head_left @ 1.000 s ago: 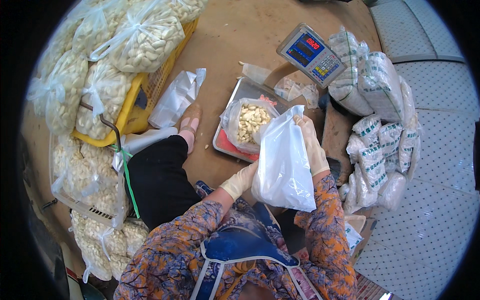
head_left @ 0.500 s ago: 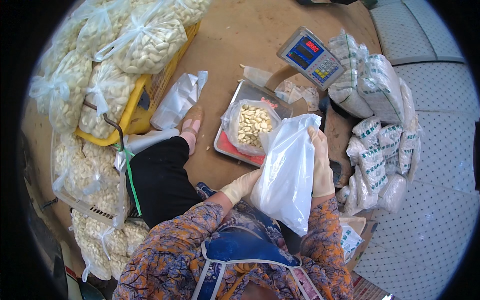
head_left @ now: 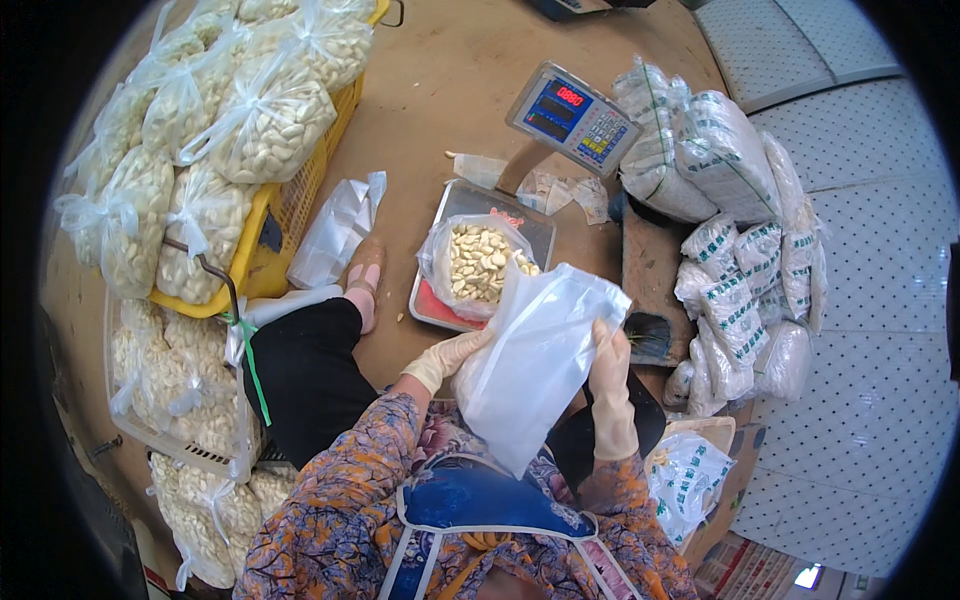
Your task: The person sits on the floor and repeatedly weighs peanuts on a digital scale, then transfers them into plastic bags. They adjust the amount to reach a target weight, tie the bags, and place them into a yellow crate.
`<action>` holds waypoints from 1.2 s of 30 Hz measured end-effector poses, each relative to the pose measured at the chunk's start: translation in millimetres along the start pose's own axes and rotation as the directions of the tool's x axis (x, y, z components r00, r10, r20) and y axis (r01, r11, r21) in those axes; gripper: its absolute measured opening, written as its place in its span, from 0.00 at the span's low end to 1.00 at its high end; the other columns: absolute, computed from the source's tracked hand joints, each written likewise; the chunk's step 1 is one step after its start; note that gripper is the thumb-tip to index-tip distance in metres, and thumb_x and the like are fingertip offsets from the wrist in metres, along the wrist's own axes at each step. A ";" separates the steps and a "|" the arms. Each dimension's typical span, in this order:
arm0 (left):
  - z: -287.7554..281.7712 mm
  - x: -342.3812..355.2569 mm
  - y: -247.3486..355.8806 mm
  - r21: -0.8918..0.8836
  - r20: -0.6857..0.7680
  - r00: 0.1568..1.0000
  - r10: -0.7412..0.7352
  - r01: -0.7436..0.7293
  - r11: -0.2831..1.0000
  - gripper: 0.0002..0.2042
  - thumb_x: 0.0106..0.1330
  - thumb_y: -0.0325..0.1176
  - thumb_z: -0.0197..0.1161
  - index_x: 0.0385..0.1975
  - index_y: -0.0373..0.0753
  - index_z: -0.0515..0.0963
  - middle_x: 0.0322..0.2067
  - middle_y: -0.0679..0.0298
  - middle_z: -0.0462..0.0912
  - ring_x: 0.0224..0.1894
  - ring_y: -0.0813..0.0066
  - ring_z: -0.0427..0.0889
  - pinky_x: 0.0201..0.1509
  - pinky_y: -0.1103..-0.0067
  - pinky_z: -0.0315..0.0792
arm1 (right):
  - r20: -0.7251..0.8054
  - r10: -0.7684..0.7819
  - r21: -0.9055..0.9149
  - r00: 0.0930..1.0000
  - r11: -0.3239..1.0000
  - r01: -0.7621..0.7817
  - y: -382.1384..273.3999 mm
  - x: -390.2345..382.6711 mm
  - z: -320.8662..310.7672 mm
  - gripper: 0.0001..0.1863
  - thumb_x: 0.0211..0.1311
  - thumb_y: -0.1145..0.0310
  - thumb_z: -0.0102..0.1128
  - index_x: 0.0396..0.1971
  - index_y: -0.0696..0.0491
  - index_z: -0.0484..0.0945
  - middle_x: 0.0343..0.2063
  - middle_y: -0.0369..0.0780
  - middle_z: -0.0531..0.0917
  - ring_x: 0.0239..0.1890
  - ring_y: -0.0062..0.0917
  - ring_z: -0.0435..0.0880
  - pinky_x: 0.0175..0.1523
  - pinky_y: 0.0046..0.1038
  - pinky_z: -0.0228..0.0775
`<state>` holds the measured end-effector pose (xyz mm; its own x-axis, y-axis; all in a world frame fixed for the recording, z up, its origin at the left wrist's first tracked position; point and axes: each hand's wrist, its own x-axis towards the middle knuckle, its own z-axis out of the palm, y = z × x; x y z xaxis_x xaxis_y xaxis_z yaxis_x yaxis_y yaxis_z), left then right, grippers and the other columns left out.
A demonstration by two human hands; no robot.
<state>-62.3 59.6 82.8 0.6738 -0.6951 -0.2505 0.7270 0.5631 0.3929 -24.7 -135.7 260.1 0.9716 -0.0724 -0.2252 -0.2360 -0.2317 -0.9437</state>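
Both gloved hands, left hand (head_left: 450, 357) and right hand (head_left: 608, 372), pinch an empty translucent white plastic bag (head_left: 535, 365) upright, mouth probably open, just below the open clear bag of peeled garlic cloves (head_left: 478, 262).

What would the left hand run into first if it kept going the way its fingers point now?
The left hand points up and right, already against the empty white bag. Beyond it, likely the open bag of peeled garlic on the scale tray, though depth is unclear.

Empty clear plastic bag (head_left: 535, 365), held upright
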 end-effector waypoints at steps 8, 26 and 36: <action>10.6 -8.5 63.6 0.027 -0.104 0.933 0.344 -0.343 0.939 0.37 0.60 0.62 0.48 0.63 0.42 0.56 0.55 0.61 0.69 0.57 0.71 0.67 0.61 0.74 0.60 | 0.544 -0.366 -0.194 0.755 0.821 0.538 -20.7 -80.5 11.7 0.15 0.55 0.71 0.49 0.42 0.61 0.74 0.38 0.51 0.78 0.45 0.44 0.76 0.51 0.34 0.68; 17.6 -77.1 28.0 0.776 -0.623 0.781 0.036 0.623 -0.100 0.18 0.51 0.43 0.64 0.40 0.41 0.79 0.40 0.54 0.80 0.44 0.56 0.79 0.49 0.71 0.71 | 0.706 0.418 -0.705 0.571 0.487 0.515 81.0 -36.1 -5.2 0.15 0.54 0.68 0.50 0.42 0.48 0.77 0.39 0.45 0.80 0.42 0.39 0.79 0.46 0.36 0.70; -6.8 -30.1 89.8 0.686 -0.709 0.545 0.447 0.387 0.616 0.28 0.57 0.45 0.60 0.52 0.30 0.68 0.50 0.49 0.74 0.53 0.61 0.73 0.56 0.73 0.66 | 0.184 0.233 -0.783 0.955 0.622 -0.001 99.3 140.3 91.6 0.17 0.61 0.65 0.46 0.49 0.53 0.73 0.43 0.48 0.79 0.48 0.39 0.76 0.52 0.35 0.67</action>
<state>-16.4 134.1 119.6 0.7862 0.1895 -0.5882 0.6179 -0.2294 0.7520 89.7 -80.0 112.6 0.8759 0.0556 -0.4793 -0.1600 -0.9037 -0.3972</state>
